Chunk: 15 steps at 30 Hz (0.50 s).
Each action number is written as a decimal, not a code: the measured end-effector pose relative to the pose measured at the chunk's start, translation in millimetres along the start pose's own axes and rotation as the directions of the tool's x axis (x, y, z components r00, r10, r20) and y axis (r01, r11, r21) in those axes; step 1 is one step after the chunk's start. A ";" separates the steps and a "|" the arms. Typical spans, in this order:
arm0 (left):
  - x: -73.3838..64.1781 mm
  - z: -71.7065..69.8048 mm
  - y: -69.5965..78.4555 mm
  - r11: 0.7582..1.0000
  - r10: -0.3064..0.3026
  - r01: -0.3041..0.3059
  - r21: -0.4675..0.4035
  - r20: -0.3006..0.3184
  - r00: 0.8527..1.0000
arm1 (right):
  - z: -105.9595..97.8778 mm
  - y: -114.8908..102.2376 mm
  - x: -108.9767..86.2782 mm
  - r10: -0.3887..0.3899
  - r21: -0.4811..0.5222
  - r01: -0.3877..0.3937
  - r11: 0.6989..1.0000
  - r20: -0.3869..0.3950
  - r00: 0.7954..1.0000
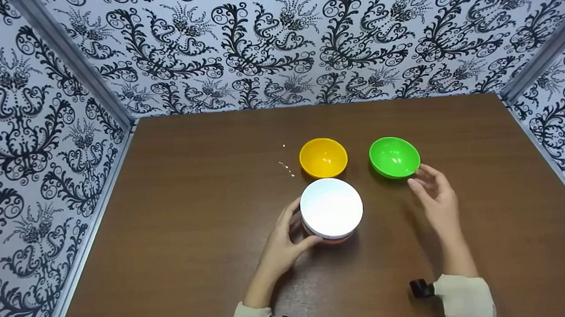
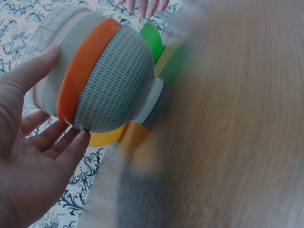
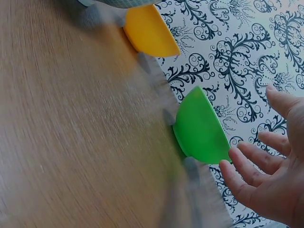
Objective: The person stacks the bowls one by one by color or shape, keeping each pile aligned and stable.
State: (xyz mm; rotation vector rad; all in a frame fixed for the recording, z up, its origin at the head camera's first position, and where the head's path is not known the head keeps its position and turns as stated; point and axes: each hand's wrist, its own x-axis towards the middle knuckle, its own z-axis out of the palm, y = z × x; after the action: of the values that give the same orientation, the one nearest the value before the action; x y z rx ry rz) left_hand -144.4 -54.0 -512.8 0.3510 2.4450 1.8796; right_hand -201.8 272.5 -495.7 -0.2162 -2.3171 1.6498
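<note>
My left hand [image 1: 280, 248] grips a stack of nested bowls [image 1: 331, 208], thumb on the near side and fingers round the left. White shows inside the topmost bowl. In the left wrist view, pale bowls and an orange-rimmed layer [image 2: 88, 66] sit above a bowl with small green dashes [image 2: 116, 78] and a white foot. Whether that foot meets the table is hard to tell. At the lower right rim of a green bowl [image 1: 394, 157] is my right hand [image 1: 437, 198], fingers loosely extended; its fingertips are at the rim, contact unclear.
A yellow bowl [image 1: 323, 157] stands just beyond the stack, left of the green one. Small pale crumbs [image 1: 287, 168] lie on the brown table [image 1: 193, 206] to its left. Patterned walls [image 1: 276, 47] enclose the back and sides.
</note>
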 end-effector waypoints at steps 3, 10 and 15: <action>-0.3 -0.1 -0.1 1.000 -0.001 0.001 -0.007 0.001 1.000 | 0.5 1.5 0.8 0.012 0.013 -0.011 1.000 -0.028 1.000; -0.3 -0.5 0.6 1.000 -0.010 0.010 -0.009 -0.003 1.000 | 1.8 4.3 5.0 0.062 0.035 -0.060 0.998 -0.047 0.997; -0.4 -0.8 1.1 1.000 -0.019 0.019 -0.014 0.001 1.000 | 1.2 6.2 9.3 0.150 0.060 -0.149 0.987 -0.018 0.989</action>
State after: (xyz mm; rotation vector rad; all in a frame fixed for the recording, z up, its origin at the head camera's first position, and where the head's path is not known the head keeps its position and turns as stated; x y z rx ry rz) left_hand -143.9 -54.6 -511.6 0.3263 2.4245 1.8873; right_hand -211.2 276.2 -500.5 -0.4030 -2.2818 1.7722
